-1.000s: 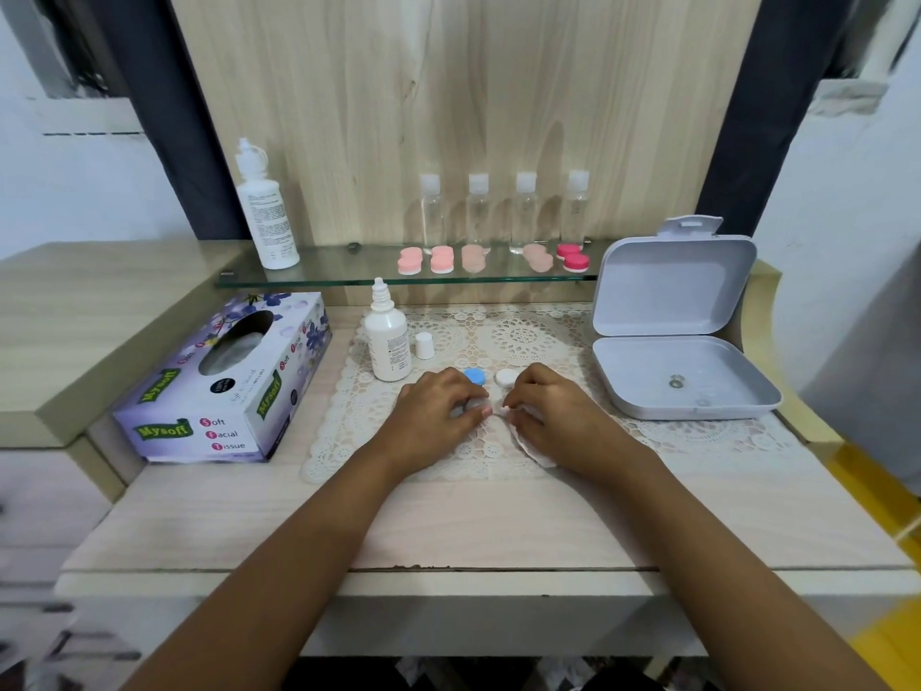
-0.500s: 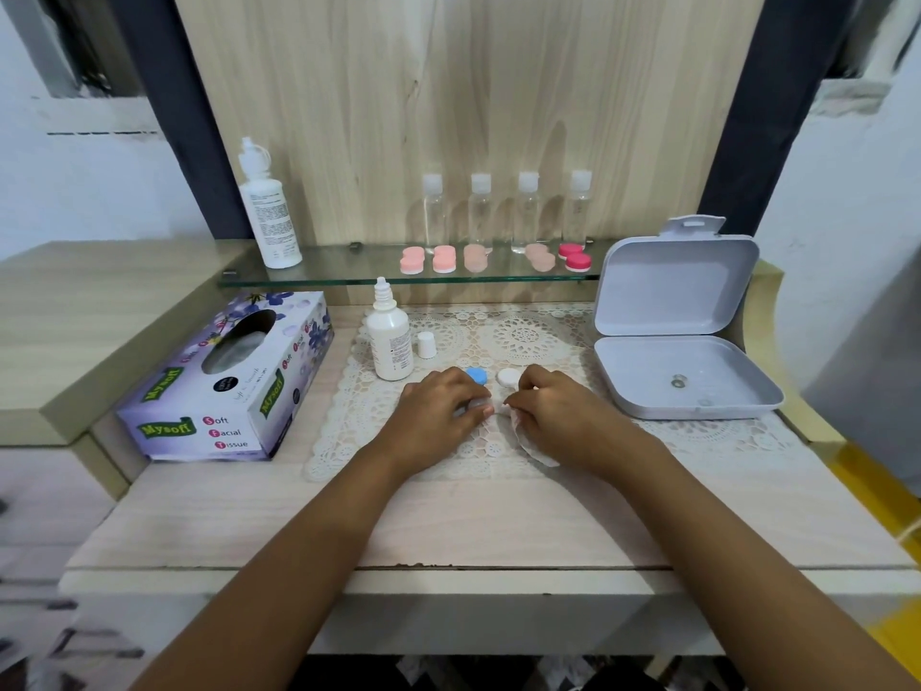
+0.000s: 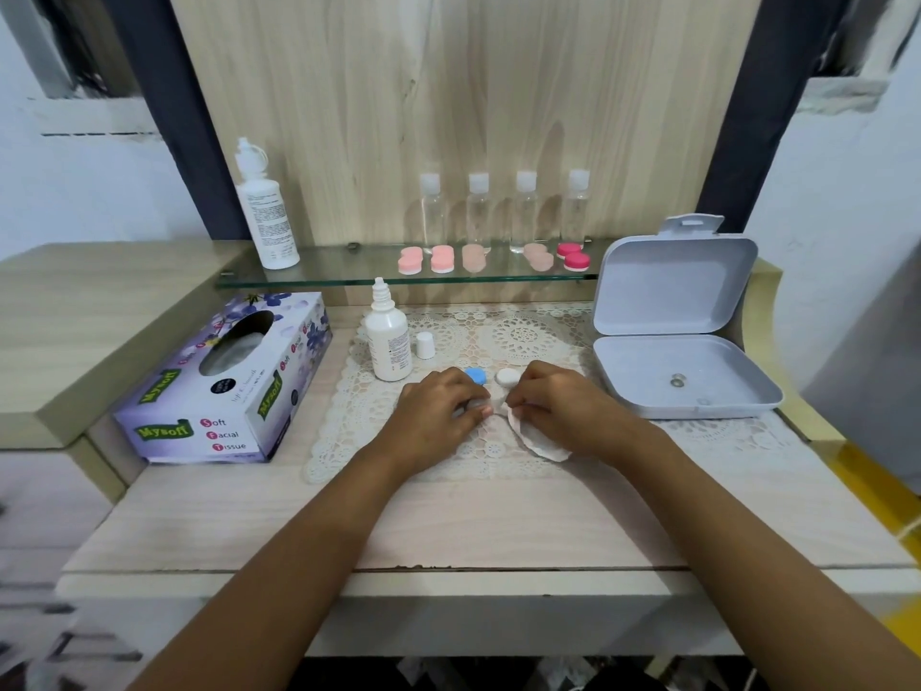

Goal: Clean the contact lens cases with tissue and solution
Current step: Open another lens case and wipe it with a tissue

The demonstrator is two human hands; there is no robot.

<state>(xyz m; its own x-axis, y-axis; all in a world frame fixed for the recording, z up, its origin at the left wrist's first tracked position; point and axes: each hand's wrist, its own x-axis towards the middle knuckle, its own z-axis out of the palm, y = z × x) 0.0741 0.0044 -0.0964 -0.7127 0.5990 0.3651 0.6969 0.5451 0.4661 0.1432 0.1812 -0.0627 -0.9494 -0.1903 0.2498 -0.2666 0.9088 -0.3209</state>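
My left hand [image 3: 441, 413] rests on the lace mat [image 3: 349, 421], its fingers pinched around a small lens case that is almost wholly hidden. My right hand [image 3: 563, 408] is closed on a folded white tissue [image 3: 536, 438], pressing it against the same spot. Just beyond my fingers lie a blue cap [image 3: 476, 375] and a white cap [image 3: 508, 377]. An uncapped solution bottle [image 3: 387, 341] stands behind my left hand, its small white cap [image 3: 425, 345] beside it.
A tissue box [image 3: 224, 386] sits at the left. An open grey plastic box [image 3: 683, 376] lies at the right. The glass shelf [image 3: 349, 276] holds several pink lens cases [image 3: 442, 259], clear bottles [image 3: 478, 211] and a tall white bottle [image 3: 266, 211].
Both hands stay together at the same spot on the mat, with only slight finger motion. The tissue under my right hand shows a little more.
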